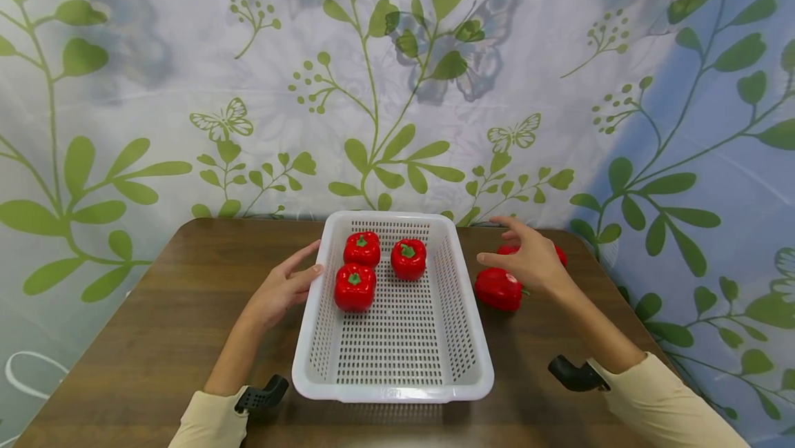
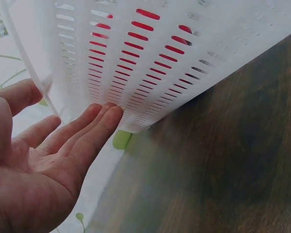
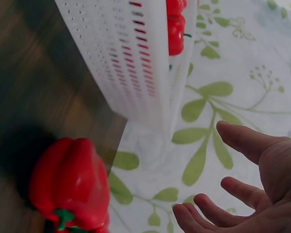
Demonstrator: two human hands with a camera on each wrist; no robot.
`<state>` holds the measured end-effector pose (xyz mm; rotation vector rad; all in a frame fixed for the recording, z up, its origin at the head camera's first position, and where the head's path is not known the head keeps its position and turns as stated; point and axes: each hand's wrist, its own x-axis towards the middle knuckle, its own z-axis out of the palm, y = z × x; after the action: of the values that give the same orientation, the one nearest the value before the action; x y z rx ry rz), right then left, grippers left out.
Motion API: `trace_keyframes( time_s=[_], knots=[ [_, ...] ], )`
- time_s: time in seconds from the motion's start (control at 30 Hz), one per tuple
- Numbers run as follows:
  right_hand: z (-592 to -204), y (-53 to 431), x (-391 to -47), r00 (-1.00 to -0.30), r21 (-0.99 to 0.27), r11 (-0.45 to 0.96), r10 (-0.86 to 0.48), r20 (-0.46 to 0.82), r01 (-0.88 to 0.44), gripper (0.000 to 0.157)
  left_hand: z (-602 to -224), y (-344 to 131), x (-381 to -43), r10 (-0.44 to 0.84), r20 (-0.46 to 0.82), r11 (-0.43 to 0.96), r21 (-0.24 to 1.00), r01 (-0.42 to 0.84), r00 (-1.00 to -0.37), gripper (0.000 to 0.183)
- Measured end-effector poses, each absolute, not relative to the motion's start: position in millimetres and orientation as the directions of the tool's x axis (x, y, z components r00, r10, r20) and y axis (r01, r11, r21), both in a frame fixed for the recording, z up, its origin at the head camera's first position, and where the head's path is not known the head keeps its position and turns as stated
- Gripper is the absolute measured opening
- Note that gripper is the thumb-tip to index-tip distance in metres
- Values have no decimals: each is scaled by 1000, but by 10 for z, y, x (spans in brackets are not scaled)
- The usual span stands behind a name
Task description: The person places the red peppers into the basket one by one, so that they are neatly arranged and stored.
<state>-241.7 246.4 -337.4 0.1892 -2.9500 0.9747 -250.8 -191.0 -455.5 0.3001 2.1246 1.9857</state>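
A white perforated plastic basket [image 1: 391, 393] stands on the table with 3 red bell peppers inside: two at its left [image 1: 362, 249] [image 1: 355, 288] and one nearer the middle [image 1: 408, 259]. My left hand [image 1: 282, 293] touches the basket's left side, its thumb at the rim and its straight fingers [image 2: 94, 131] against the outer wall. To the right of the basket, my right hand [image 1: 528, 255] hovers with spread fingers and holds nothing. Below it lies a red bell pepper [image 1: 499, 289] with a green stem. More red pepper [image 1: 561, 255] shows behind that hand, partly hidden.
The dark wooden table [image 1: 186, 296] ends at a hanging cloth [image 1: 261, 89] with green leaves and butterflies. At the left edge hangs a white cord [image 1: 25, 386]. Black wrist mounts [image 1: 263, 394] sit on both forearms.
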Motion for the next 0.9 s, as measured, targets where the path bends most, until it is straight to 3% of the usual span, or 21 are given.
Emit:
trace_keyframes(
  time_s=[0.6, 0.9],
  knots=[
    [-3820, 2841, -2397, -998, -544, 837, -52, 41, -66, 84, -4535, -1912, -2505, 294, -20, 58, 998, -3, -956, 62],
    [-4043, 2993, -2388, -999, -531, 847, -37, -28, -16, 85, -4524, -1913, -2509, 301, -23, 44, 999, -10, -953, 62]
  ],
)
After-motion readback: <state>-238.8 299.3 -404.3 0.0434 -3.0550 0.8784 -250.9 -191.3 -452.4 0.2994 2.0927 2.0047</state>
